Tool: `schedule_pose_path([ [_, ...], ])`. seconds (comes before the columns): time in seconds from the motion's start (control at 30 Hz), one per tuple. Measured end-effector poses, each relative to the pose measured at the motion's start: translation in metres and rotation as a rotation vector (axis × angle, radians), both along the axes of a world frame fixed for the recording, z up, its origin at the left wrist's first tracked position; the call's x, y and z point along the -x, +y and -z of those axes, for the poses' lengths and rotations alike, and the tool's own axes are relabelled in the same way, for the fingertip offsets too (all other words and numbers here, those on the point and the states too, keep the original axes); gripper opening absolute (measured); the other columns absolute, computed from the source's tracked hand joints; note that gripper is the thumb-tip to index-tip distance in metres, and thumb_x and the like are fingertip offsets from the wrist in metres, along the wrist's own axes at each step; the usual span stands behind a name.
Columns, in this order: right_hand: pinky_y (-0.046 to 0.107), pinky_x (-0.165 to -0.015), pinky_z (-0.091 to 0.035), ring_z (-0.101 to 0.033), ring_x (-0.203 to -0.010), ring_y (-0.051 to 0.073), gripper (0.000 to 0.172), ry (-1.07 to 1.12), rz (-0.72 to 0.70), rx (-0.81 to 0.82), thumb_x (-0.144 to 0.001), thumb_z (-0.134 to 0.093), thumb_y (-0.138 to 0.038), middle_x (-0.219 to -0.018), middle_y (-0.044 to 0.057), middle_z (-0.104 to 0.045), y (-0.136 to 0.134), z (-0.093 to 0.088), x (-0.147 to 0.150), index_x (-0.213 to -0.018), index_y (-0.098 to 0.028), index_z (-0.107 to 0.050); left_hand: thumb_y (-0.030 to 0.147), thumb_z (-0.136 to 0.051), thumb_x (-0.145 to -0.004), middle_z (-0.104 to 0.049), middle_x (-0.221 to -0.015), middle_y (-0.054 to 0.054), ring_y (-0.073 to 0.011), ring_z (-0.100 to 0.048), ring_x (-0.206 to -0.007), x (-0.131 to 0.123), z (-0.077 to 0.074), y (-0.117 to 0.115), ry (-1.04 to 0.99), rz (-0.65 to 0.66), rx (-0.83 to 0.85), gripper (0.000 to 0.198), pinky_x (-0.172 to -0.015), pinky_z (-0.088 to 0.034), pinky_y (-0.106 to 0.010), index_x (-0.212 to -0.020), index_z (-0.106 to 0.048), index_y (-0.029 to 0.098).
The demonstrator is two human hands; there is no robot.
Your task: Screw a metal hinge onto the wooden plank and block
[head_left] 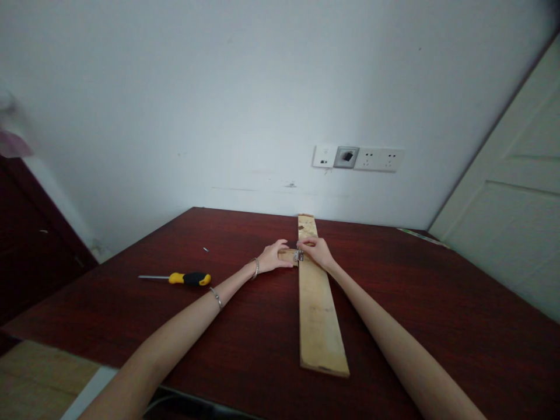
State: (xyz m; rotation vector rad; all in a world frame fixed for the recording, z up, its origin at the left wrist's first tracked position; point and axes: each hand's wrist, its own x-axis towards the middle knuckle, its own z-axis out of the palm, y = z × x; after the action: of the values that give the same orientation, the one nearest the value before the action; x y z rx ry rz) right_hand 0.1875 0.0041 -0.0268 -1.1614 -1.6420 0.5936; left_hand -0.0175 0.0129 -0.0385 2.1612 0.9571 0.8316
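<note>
A long pale wooden board lies on the table, running away from me towards the wall. Butted against its left edge is a short wooden block, gripped between the thumb and fingers of my left hand. A small metal hinge bridges the joint between block and board. My right hand is closed in a pinch just above the hinge, over the board; whatever sits between its fingertips is too small to make out. To the left lies a screwdriver with a yellow and black handle, its shaft pointing left.
On the dark red table, a small metal piece, perhaps a screw, lies beyond the screwdriver. The white wall with a row of sockets rises behind the table. A pale panelled door stands at the right.
</note>
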Motion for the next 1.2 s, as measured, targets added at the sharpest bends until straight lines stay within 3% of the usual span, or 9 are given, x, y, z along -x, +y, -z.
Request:
schedule_pose_path([
  [0.83, 0.031, -0.068, -0.052, -0.066, -0.068, 0.019, 0.019, -0.081, -0.046, -0.005, -0.071, -0.062, -0.034, -0.076, 0.004, -0.073, -0.006, -0.006, 0.003, -0.074, -0.018, -0.072, 0.039, -0.080, -0.057, -0.055, -0.124, -0.017, -0.0269, -0.055, -0.113, 0.000, -0.014, -0.003, 0.041, 0.021, 0.009, 0.084, -0.097, -0.039, -0.041, -0.127, -0.038, 0.018],
  [1.2, 0.030, -0.066, -0.052, -0.067, -0.067, 0.019, 0.015, -0.092, -0.047, 0.000, -0.070, -0.063, -0.030, -0.076, 0.004, -0.073, -0.009, -0.008, 0.005, -0.072, -0.019, -0.072, 0.037, -0.081, -0.057, -0.054, -0.125, -0.017, -0.0269, -0.054, -0.113, -0.001, -0.012, -0.001, 0.015, 0.023, 0.031, 0.085, -0.098, -0.038, -0.041, -0.127, -0.037, 0.017],
])
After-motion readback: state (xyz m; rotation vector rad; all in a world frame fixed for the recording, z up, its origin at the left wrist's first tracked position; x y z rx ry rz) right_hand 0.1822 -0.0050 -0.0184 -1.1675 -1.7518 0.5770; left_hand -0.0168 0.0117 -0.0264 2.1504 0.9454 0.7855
